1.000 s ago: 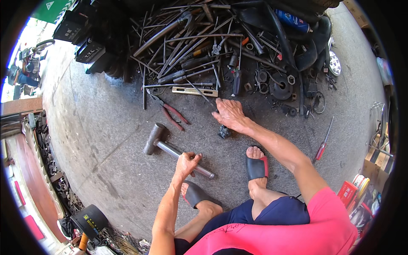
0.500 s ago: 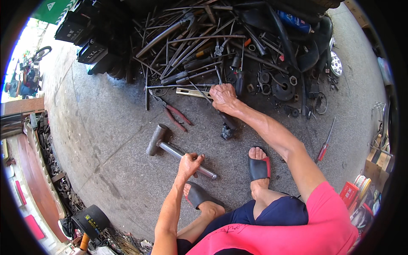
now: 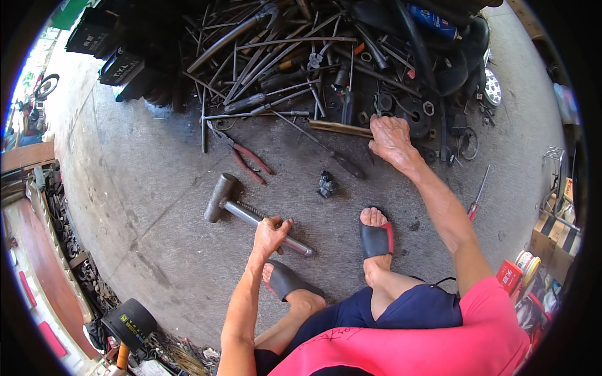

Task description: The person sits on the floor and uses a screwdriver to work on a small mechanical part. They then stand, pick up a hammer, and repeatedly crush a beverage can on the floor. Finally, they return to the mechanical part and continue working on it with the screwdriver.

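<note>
My left hand [image 3: 271, 235] is closed around the steel handle of a heavy hammer [image 3: 222, 195] lying on the concrete, its head to the left. A coil spring lies along the handle. Farther out, my right hand [image 3: 394, 141] grips the right end of a narrow, brass-coloured flat metal bar [image 3: 338, 128] at the front edge of a tool heap. A screwdriver with a dark handle [image 3: 348, 166] lies on the floor left of that hand. Below it sits a small dark metal part [image 3: 327, 185]. Red-handled pliers [image 3: 241, 156] rest beyond the hammer.
The heap of rods and wrenches [image 3: 276, 62] fills the far side, with washers and nuts [image 3: 429, 108] at its right. Black boxes [image 3: 122, 66] stand far left. Another screwdriver [image 3: 473, 207] lies at right. My sandalled feet [image 3: 376, 241] are close to the hammer.
My right hand has moved right, away from the screwdriver, and the flat bar has shifted right and turned with it. The screwdriver's handle lies farther right. My left hand stays on the hammer.
</note>
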Action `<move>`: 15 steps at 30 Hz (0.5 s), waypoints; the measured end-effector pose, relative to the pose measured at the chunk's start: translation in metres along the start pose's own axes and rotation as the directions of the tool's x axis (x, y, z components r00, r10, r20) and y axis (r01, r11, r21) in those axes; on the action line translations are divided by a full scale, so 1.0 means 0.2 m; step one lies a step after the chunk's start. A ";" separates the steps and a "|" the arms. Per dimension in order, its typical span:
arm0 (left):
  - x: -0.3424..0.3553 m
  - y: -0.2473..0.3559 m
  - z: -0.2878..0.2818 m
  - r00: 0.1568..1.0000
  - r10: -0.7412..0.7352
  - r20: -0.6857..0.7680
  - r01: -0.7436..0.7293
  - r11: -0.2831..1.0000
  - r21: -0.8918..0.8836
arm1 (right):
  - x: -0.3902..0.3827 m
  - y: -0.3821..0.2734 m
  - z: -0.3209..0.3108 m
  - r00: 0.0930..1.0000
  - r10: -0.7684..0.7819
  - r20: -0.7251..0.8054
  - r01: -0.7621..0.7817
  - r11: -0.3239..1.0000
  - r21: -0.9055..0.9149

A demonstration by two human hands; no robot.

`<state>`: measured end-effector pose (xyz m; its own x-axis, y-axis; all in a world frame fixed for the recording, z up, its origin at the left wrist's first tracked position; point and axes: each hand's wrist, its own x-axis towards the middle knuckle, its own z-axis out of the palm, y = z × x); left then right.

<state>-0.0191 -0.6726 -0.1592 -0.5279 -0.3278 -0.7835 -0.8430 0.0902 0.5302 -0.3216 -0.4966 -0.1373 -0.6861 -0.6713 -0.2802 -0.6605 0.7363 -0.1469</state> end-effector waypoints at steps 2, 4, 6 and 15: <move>0.00 0.00 0.00 1.000 -0.001 0.013 0.001 1.000 -0.003 | -0.04 -0.01 0.00 0.999 -0.038 0.028 0.035 0.995 0.098; -0.01 0.00 -0.01 1.000 -0.001 0.015 0.001 1.000 0.002 | -0.07 -0.08 0.03 0.994 -0.101 0.052 0.092 0.983 0.159; 0.00 -0.01 0.00 1.000 -0.004 0.010 0.004 1.000 -0.016 | -0.08 -0.15 0.12 0.984 -0.166 0.070 0.147 0.965 0.218; 0.02 -0.04 0.01 0.999 0.010 -0.032 -0.009 0.999 0.038 | -0.04 -0.20 0.19 0.966 -0.258 -0.006 0.241 0.893 0.380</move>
<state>-0.0155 -0.6733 -0.1669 -0.5329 -0.3567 -0.7674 -0.8416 0.1288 0.5245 -0.2781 -0.5179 -0.1658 -0.4939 -0.8393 -0.2272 -0.6393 0.5276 -0.5594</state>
